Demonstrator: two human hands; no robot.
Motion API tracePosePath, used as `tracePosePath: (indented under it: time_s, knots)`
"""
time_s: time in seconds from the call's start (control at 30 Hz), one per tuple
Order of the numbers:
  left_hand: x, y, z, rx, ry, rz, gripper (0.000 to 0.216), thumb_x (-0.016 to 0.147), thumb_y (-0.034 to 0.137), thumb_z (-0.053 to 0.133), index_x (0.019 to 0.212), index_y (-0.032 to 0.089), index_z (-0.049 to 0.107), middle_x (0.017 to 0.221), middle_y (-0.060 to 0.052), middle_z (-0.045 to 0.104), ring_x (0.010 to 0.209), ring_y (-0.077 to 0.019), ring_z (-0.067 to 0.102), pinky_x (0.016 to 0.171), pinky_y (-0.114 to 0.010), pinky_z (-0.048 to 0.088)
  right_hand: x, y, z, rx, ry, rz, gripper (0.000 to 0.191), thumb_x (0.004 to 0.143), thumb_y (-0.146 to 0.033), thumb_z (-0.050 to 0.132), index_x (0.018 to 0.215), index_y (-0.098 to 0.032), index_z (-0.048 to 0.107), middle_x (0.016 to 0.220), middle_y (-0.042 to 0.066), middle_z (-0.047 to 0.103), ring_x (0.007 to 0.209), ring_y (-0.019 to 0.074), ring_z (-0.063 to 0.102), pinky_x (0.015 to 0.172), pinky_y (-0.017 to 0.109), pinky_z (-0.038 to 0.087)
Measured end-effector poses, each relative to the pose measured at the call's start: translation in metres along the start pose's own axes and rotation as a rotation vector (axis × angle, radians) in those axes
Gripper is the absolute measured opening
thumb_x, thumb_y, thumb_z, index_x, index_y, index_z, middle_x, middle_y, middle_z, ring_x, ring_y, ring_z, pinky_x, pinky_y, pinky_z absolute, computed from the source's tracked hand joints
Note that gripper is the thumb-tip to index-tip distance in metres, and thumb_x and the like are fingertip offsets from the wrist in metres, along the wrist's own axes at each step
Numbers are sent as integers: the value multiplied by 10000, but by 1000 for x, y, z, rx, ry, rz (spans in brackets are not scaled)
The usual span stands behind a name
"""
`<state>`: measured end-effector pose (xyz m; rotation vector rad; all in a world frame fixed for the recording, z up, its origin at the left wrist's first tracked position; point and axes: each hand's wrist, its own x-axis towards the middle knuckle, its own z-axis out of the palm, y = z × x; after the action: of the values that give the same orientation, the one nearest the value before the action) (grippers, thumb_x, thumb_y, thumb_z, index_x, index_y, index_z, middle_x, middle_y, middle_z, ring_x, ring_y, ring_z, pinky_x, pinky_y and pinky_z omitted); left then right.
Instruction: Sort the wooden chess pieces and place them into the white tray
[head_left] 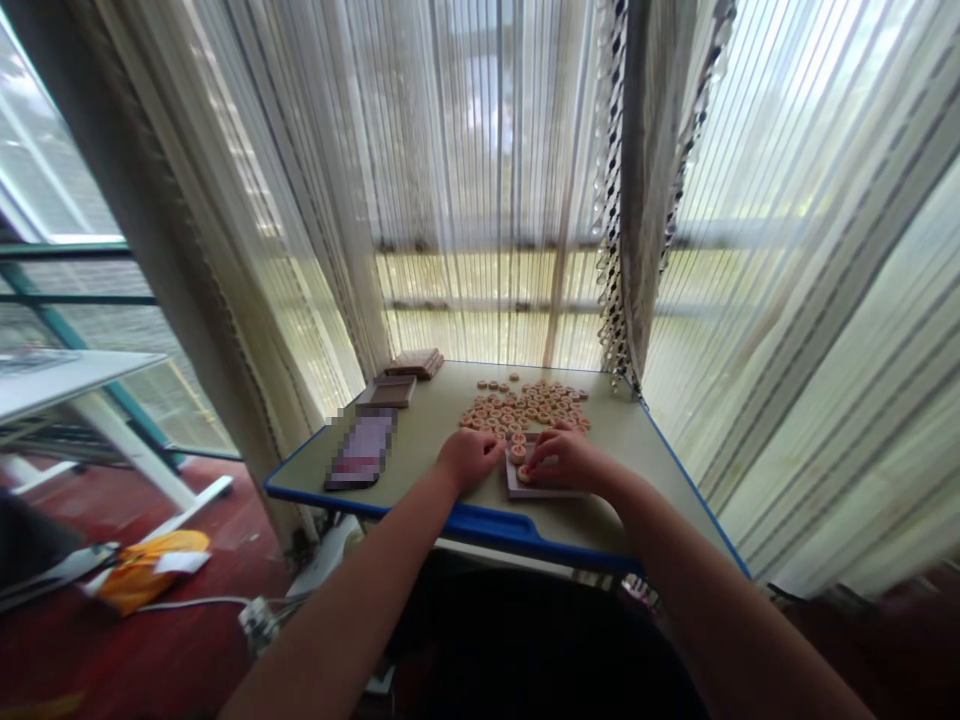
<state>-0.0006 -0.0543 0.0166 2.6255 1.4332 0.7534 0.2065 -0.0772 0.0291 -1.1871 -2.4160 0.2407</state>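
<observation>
Round wooden xiangqi pieces (536, 402) with markings lie in a loose heap on the table. In front of the heap is a shallow box (513, 488). A few pieces (518, 452) sit in a row along its left side. My right hand (571, 460) reaches over the box, its fingertips closed on a xiangqi piece (524, 473) at the near end of that row. Just left of the box, my left hand (469, 458) rests with its fingers curled, close to the front of the heap. Whether anything is inside those fingers is hidden.
The table (420, 470) has a blue rim. At its left lie a phone (364, 448) with a blurred screen, a shallow tray (387, 391) and a stack of flat boxes (417, 363). Curtains (480, 200) hang behind. An orange bag (146, 570) and cables lie on the red floor.
</observation>
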Motion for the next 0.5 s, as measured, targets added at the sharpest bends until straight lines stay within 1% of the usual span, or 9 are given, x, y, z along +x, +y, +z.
tracePosePath:
  time_s: [0.1,0.23,0.33,0.5]
  knots:
    - [-1,1,0,14,-20,-18,432,834,423,380,589,169,630,603,-51,632,536,-125,479,543,-257,284,0,-4,-1,-6,-2,-15,232,704,-445,651,757,-237,738,752,45,656,777,186,511,772,350,342]
    - [-1,0,1,17,-6,-6,417,830,435,388,613,175,631,599,-49,622,551,-133,494,547,-258,291,0,-11,-4,-15,-47,-40,181,725,-404,633,763,-254,729,716,20,650,725,163,509,734,322,351]
    - [-1,-1,2,11,2,0,414,832,443,389,627,183,638,596,-41,616,562,-137,505,552,-256,300,1,-11,-3,-29,-27,-48,168,722,-391,633,752,-252,722,724,17,647,725,159,509,722,307,357]
    - [-2,2,1,18,-6,-6,403,826,455,400,644,189,643,613,-35,618,558,-134,497,548,-254,300,2,-7,2,-24,2,-66,184,726,-400,628,802,-265,726,768,23,653,744,163,506,714,298,364]
